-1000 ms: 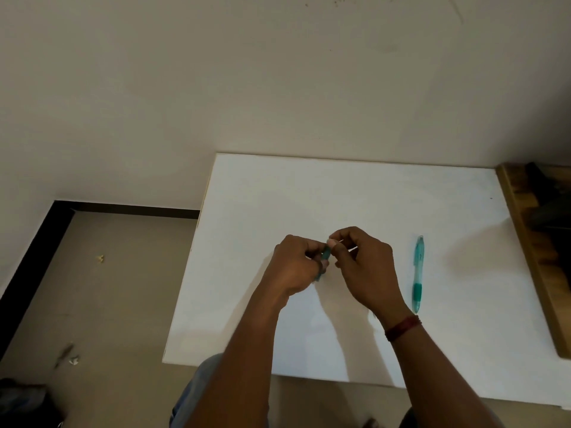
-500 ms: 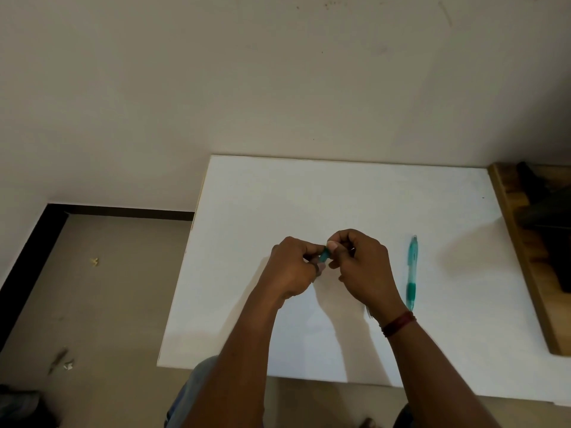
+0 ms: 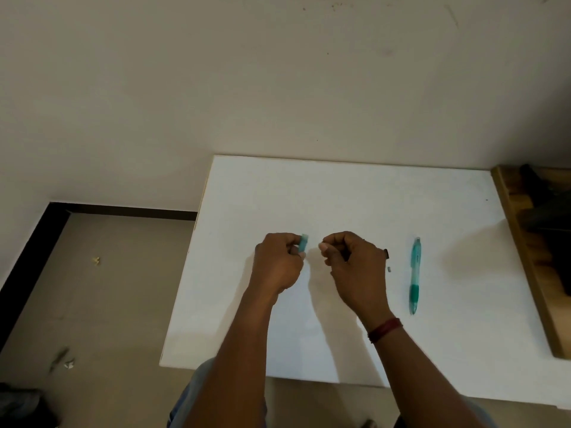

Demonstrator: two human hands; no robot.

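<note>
Your left hand [image 3: 278,261] is curled over the middle of the white desk [image 3: 340,193] and pinches a short teal pen piece [image 3: 303,242] between thumb and forefinger. The piece stands nearly upright, its top end poking out above your knuckles, held over the desk rather than lying on it. Your right hand [image 3: 352,257] hangs just beside it on the right, with a narrow gap between the two hands, so they do not touch. Its fingers are curled in and the thumb tip presses against the forefinger, pointing toward the teal pen piece. I cannot tell whether it pinches anything, since nothing between those fingertips is large enough to make out. A red thread band [image 3: 384,329] circles your right wrist. Just past the right hand's knuckles a small dark bit [image 3: 386,253] lies on the desk, and a small grey bit [image 3: 389,269] lies a little nearer to you. Both sit between that hand and a whole teal pen [image 3: 415,274], which lies flat further right, running away from you with its darker grip end toward you, well apart from the piece in your left hand. A wooden ledge [image 3: 522,242] borders the desk's right edge, carrying dark shapes too dim to identify. Left of the desk is the tan floor [image 3: 123,304], with pale paper scraps [image 3: 96,260] on it, and a beige wall [image 3: 278,88] rises behind the desk.
</note>
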